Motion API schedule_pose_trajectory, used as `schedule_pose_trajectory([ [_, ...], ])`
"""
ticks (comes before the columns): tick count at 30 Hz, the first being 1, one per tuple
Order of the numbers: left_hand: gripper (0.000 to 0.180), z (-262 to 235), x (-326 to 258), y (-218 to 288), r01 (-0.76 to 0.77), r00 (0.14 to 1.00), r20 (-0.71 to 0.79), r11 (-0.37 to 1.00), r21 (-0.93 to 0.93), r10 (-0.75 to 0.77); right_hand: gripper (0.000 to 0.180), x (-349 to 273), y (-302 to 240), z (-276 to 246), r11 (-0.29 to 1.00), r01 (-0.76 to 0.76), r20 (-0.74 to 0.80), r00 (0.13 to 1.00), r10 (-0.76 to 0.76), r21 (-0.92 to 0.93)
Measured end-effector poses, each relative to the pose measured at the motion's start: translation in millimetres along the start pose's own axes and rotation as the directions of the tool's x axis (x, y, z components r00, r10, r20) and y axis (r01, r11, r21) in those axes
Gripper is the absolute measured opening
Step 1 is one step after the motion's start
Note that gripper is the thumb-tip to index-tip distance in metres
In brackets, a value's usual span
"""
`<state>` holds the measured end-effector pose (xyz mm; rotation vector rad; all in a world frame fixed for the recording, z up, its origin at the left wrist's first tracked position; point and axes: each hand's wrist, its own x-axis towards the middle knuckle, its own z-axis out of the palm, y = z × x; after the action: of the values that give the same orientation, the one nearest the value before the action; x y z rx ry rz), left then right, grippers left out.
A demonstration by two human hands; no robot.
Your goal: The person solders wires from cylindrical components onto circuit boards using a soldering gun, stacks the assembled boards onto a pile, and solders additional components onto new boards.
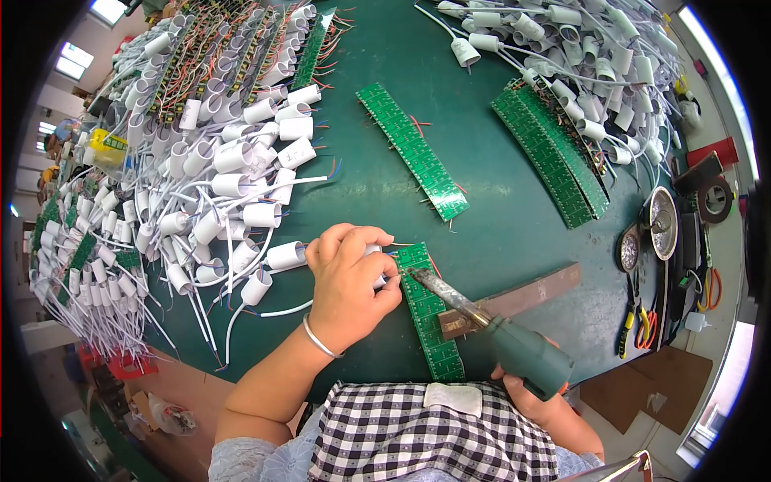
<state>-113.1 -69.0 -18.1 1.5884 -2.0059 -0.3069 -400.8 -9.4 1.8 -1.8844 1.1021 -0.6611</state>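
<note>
My left hand [349, 269] is closed at the upper end of a green circuit board strip [422, 301]. Between its fingers shows part of a white cylindrical cap [373, 251], mostly hidden by the hand, with thin wires reaching the board. A soldering iron [526, 353] with a thick green handle is gripped in my right hand [530, 398]. Its metal tip meets the board just beside my left fingertips; whether it touches a wire is too small to tell. Across the strip lies a brown rectangular bar [534, 291], under the iron's shaft.
White caps with cables [233, 161] pile up on the left, another heap [578, 56] at the far right. Other green board strips lie at mid-table [414, 153] and right [550, 153]. A metal bowl [662, 233], pliers [626, 333], scissors [647, 325] and black tape [714, 199] line the right edge.
</note>
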Motion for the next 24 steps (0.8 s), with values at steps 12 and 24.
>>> schedule_pose_trajectory([
  [12, 0.015, -1.0, -0.9, 0.2, 0.025, 0.999, -0.028, 0.999, 0.020, -0.025, 0.059, -21.3, 0.4, 9.9, 0.877, -0.247, -0.108, 0.943, 0.316, 0.412],
  [24, 0.044, -61.6, -14.1, -24.2, 0.045, 0.998, -0.043, 0.968, 0.246, -0.036, 0.060, -22.5, -6.2, 16.7, 0.849, -0.199, -0.225, 0.912, 0.343, 0.490],
])
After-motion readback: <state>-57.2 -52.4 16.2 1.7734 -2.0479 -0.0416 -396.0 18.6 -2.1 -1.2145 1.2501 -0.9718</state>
